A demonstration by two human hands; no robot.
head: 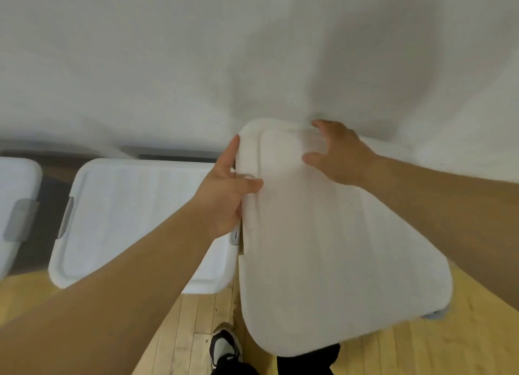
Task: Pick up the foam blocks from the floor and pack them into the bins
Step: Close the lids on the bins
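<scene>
A large white bin lid [331,234] is tilted up in front of me, and it hides the bin under it except a grey corner [438,314]. My left hand [227,189] grips the lid's left edge, thumb on top and fingers behind. My right hand [339,153] lies on the lid's far end with its fingers spread, fingertips near the top rim. No foam blocks are in view.
A closed white bin [134,220] with grey latches stands just left of the lid, and part of another closed bin [16,206] shows at the far left. A white wall [252,51] rises right behind them. Wooden floor [435,346] and my shoe [224,346] lie below.
</scene>
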